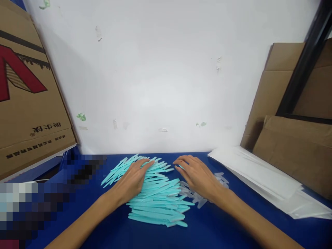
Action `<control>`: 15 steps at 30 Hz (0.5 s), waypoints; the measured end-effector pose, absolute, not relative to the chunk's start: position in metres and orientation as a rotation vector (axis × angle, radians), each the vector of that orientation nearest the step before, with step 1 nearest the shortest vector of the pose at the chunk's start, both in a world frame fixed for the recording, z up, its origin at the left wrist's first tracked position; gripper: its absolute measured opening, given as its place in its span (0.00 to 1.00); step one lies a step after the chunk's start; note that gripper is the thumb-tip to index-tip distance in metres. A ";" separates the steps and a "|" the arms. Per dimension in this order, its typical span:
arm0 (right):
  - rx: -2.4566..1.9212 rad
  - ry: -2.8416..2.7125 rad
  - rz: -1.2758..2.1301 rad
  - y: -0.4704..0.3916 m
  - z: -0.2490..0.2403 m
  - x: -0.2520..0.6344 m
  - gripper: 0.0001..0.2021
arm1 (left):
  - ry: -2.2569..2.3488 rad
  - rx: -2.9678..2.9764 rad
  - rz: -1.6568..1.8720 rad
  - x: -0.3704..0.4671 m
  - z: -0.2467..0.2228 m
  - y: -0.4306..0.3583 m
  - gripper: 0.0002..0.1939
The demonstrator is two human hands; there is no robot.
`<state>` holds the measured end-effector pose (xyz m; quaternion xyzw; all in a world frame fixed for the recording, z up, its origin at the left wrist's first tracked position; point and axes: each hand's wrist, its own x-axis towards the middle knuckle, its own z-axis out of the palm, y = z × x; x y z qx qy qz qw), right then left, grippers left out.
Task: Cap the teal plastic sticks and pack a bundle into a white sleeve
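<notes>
A large heap of slim, tapered turquoise plastic sticks point(158, 200) lies on the blue tabletop. My left hand point(135, 178) rests over the upper part of the heap, palm down, its thumb apart from the fingers; the fingertips are partly lost among the sticks. To the right, my right hand point(195, 174) is held with thumb and fingers curled together, and a small bit of turquoise shows between them. Most of that piece is hidden by the hand. Under and behind my right hand lie several small clear plastic pieces point(199, 200), like caps or sleeves, partly covered by the wrist.
White flat sheets or bags point(264, 176) lie on the table's right side. Cardboard point(293, 152) and a dark post point(301, 65) stand behind them. A printed cardboard box point(33, 103) rises at the left. The white wall point(160, 76) bounds the back. The lower left is pixelated.
</notes>
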<state>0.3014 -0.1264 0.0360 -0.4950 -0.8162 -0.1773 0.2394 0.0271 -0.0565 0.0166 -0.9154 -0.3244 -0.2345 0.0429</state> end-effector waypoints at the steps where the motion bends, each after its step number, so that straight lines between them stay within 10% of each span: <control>1: -1.381 -2.236 -0.490 -0.125 0.036 0.304 0.12 | -1.010 -2.819 -0.684 0.026 0.018 -0.056 0.22; 15: -1.543 -2.425 -0.315 -0.119 0.037 0.324 0.07 | -1.258 -3.012 -0.303 0.036 0.028 -0.067 0.09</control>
